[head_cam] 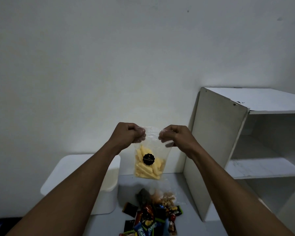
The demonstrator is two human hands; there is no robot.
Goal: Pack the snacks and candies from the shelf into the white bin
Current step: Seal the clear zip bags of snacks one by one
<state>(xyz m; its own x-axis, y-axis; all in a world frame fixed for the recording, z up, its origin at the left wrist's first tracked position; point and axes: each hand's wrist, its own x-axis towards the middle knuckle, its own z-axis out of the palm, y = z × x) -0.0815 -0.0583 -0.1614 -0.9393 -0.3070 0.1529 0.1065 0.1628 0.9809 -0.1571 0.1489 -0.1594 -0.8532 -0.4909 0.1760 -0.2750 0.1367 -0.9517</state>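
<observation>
Down at the near edge sits a loose heap of small colourful foil-wrapped candies and sachets [148,220], black, red, blue and green, spilled on the pale tabletop [182,188]. Just behind the heap lie two clear plastic bags, one of dark snacks [142,197] and one of pale brown nuts [167,198], touching the wrappers.

Up in front of me I'm holding a clear plastic bag of yellow stick snacks [149,165] with a round black label, hanging upright in the air above that heap. My left hand [128,133] has its fingers curled closed, pinching the top left corner of the bag. My right hand [174,136] is doing the same on the top right corner, fingers closed on the plastic, and the mouth of the bag is stretched between them.

Over on the left, partly under my left forearm, stands the white plastic bin [85,169], near the candy heap but apart from it. Its inside is hidden from me.

On the right stands the white wooden shelf unit [245,138], its boards bare where I can see them.
</observation>
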